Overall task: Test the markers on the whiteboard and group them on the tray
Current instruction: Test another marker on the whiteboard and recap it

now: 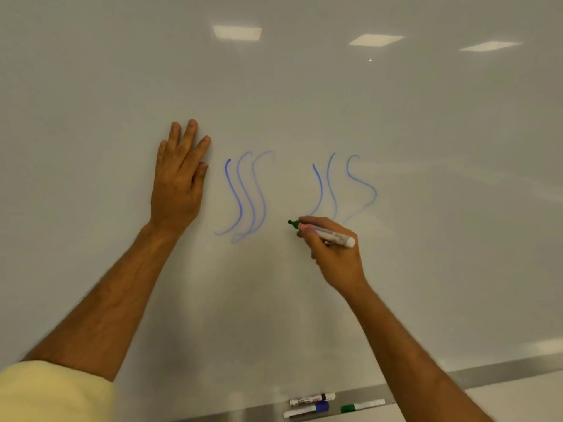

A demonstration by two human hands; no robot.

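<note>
Filling nearly the whole view, the whiteboard (304, 95) carries two clusters of wavy blue strokes (243, 196); the left hand (178, 181) lies flat against it, fingers straight and slightly spread, holding nothing; the right hand (332, 248) curls its fingers and thumb round an uncapped green marker (323, 233), tip at the board just below the right cluster; on the tray (268, 414) beneath lie three capped markers: one dark-capped (312, 399), one blue-capped (306, 410), one green-capped (362, 405).

The left hand (179, 181) lay flat against the glossy white whiteboard (304, 86) beside blue wavy strokes (243, 196). The right hand (332, 251) pinched an uncapped green-tipped white marker (323, 233). Three capped markers (313, 403) lay on the grey metal tray (475, 380).
</note>
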